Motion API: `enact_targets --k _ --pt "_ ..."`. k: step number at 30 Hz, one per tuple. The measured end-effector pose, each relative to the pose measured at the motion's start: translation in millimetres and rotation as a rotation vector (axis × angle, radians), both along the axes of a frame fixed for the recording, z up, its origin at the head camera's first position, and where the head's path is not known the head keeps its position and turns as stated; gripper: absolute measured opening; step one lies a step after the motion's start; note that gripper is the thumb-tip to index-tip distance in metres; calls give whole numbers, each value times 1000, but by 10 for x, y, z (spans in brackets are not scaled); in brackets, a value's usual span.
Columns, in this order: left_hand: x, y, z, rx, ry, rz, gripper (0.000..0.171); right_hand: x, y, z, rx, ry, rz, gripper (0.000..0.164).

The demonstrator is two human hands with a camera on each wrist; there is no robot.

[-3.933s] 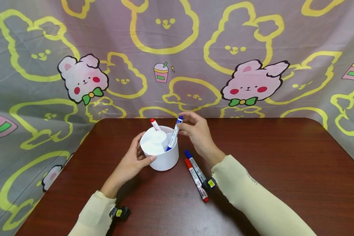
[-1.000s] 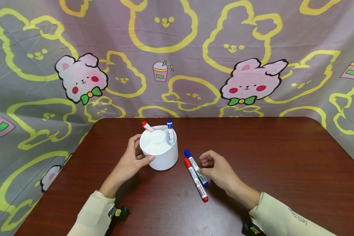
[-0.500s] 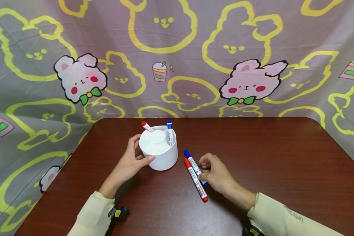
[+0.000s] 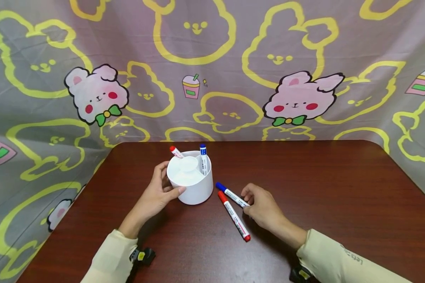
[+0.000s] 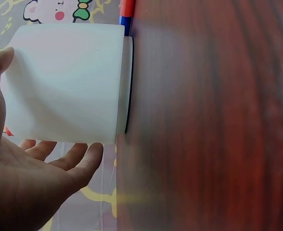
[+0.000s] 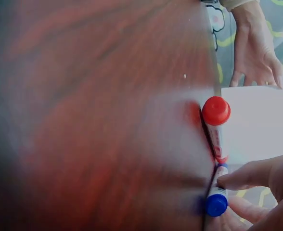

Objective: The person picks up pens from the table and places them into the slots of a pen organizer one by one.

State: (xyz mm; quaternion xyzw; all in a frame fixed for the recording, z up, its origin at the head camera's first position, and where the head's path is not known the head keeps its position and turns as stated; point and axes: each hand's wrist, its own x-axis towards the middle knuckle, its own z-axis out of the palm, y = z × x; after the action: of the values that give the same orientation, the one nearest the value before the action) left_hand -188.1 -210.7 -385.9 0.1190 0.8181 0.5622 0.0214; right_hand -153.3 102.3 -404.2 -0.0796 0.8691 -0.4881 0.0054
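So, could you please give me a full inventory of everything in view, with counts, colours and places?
White holder: 1, white, standing on the table
Red marker in holder: 1, red and white, leaning at the back
Blue marker in holder: 1, blue and white, right side
Loose red marker: 1, red and white, lying right of the holder
Pinched blue marker: 1, blue and white, in the right hand
Table: 1, reddish brown, under everything
Patterned cloth: 1, greyish pink with yellow outlines, behind the table
Wrist devices: 2, black and yellow, one at each wrist
Sleeves: 2, cream, on both arms
Left hand: 1, bare, gripping the holder
Right hand: 1, bare, pinching the blue marker
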Motion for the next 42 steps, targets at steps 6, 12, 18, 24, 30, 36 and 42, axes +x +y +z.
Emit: enact_targets --k 6,12,18,24,30,36,42 --pt "8 -3 -6 1 -1 1 85 -10 12 24 1 -39 7 30" --pt "6 -3 8 -8 2 3 87 -29 35 54 -25 -61 -52 19" --pt "-3 -9 12 -24 -24 -3 97 -65 80 95 -99 -78 -137 16" --pt "2 -13 10 -40 -36 8 98 -116 103 136 -183 -24 -186 18" --pt "12 -8 18 -53 -29 17 93 -147 105 175 -389 -84 -216 14" --pt "2 -7 10 -13 -7 -3 90 -188 134 246 -515 -111 -234 16" --pt "-4 -12 -2 -3 1 -10 87 -218 188 346 -600 -131 -214 19"
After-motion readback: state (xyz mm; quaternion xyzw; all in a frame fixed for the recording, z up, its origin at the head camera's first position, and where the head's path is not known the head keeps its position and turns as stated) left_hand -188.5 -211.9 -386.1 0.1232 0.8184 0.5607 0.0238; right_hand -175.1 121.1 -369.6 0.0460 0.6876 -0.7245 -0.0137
